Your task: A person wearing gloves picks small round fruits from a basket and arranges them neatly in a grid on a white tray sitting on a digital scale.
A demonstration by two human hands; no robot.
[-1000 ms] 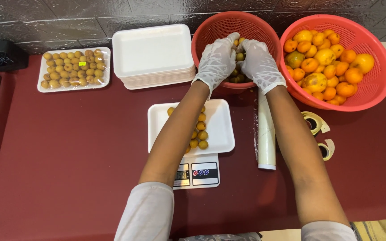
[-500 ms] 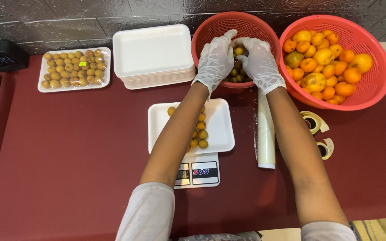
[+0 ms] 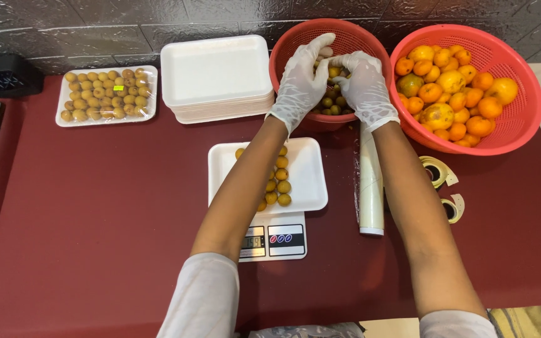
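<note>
Red plastic basket (image 3: 283, 59) of small yellow fruit (image 3: 332, 103) sits at the back of the table (image 3: 95, 219); both gloved hands are inside it; the left hand (image 3: 302, 81) and right hand (image 3: 361, 81) are cupped together, fingers curled around a few fruit. Just in front of the basket, a white tray (image 3: 305, 178) on a scale (image 3: 277, 241) holds one short row of fruit, so filling looks barely begun; left of the basket stand a stack of empty trays (image 3: 214, 75) and, farther left, one wrapped full tray (image 3: 106, 95). Right of the basket, a larger basket of oranges (image 3: 464, 87) touches its rim; a roll of film (image 3: 370, 188) lies close beside the tray, narrowing the way back.
</note>
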